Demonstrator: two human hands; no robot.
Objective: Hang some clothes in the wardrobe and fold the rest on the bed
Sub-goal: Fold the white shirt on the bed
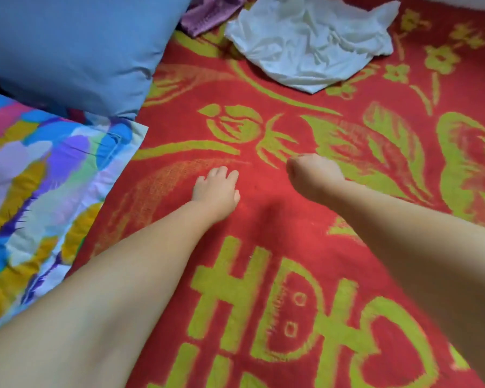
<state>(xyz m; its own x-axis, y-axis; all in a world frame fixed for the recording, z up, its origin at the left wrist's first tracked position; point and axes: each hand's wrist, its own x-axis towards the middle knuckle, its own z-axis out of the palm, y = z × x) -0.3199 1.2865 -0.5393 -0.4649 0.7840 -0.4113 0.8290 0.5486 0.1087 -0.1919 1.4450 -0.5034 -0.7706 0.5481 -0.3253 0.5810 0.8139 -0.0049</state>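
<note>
From your head camera, both of your bare arms reach forward over a red blanket [263,197] patterned with yellow-green flowers and large characters. Your left hand [216,191] is held palm down just above or on the blanket, fingers loosely bent and a little spread, holding nothing. Your right hand [311,175] is beside it, a little apart, its back toward you and its fingers curled under out of sight; nothing shows in it, though whether it is a closed fist you cannot tell for sure.

The clothes lie well ahead of your hands. A crumpled white garment [311,43] sits in a heap on the blanket at the far side, and a purple garment [207,12] lies just to its left, partly behind a blue pillow [67,49]. In front of that pillow, at your left, rests a second pillow in a multicoloured patchy print [39,191], its edge on the blanket.
</note>
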